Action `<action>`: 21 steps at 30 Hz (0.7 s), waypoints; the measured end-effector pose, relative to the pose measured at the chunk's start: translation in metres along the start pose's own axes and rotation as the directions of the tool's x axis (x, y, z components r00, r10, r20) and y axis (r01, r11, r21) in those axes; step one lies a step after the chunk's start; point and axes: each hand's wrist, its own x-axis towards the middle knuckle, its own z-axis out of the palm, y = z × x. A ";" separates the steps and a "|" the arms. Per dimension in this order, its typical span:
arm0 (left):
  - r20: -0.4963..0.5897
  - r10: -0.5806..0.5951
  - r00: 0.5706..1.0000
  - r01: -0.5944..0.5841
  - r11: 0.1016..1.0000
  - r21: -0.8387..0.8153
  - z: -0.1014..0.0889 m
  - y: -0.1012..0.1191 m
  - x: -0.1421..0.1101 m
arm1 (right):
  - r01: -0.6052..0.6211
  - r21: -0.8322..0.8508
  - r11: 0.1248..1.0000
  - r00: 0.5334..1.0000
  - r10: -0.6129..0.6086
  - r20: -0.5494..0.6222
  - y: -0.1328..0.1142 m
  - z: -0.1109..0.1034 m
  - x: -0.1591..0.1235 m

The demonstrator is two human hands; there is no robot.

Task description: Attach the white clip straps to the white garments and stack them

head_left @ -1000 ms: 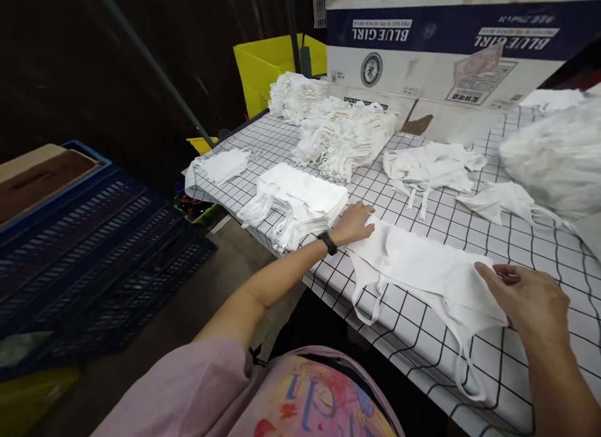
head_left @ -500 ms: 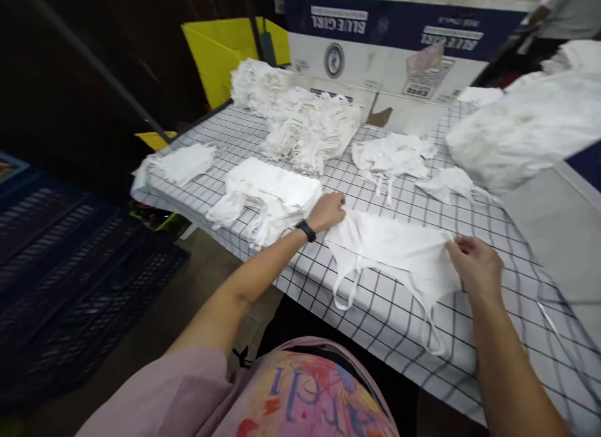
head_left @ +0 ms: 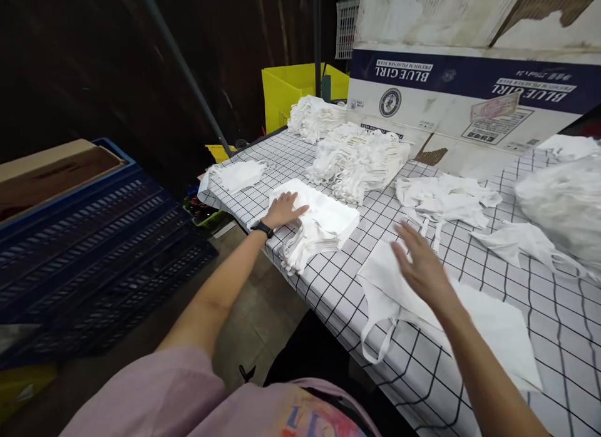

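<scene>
A white cloth piece with strap loops [head_left: 488, 324] lies flat on the checked table [head_left: 554, 337] in front of me. My right hand [head_left: 420, 265] hovers over its left end with the fingers stretched out, slightly blurred, holding nothing. My left hand [head_left: 284, 210], with a black wristband, rests flat and open on top of a neat stack of folded white cloths [head_left: 323, 221] near the table's left edge.
More white cloth piles [head_left: 359, 158] and loose pieces [head_left: 446, 196] cover the back of the table. A Blue Girl cardboard box [head_left: 469, 92] stands behind, a yellow bin [head_left: 291, 89] beside it. Blue crates [head_left: 94, 236] sit on the left. A white bundle [head_left: 563, 205] lies at right.
Both hands let go of the cloth piece's ends. My left hand moved left onto the folded stack; my right hand swung left over the piece, now open.
</scene>
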 end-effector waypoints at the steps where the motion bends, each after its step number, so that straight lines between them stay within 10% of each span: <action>1: 0.018 -0.018 1.000 0.018 1.000 0.001 0.005 -0.004 -0.002 | 0.090 0.024 0.996 0.993 -0.091 0.070 -0.021 0.018 0.023; 4: -0.013 -0.051 0.999 0.051 0.999 0.005 0.019 -0.004 -0.008 | 0.248 0.075 0.966 0.909 -0.259 0.325 -0.078 0.073 0.086; 9: -0.038 -0.076 0.996 0.075 0.997 -0.008 0.027 0.000 -0.010 | 0.237 -0.033 0.971 0.761 -0.164 0.627 -0.109 0.132 0.149; 15: 0.014 -0.083 0.996 0.083 0.996 -0.026 0.018 0.001 -0.012 | 0.125 -0.253 0.959 0.808 0.049 0.587 -0.068 0.129 0.160; 21: 0.073 -0.059 0.996 0.059 0.998 -0.003 -0.011 -0.007 0.011 | 0.190 -0.267 0.945 0.905 -0.063 0.421 -0.076 0.108 0.128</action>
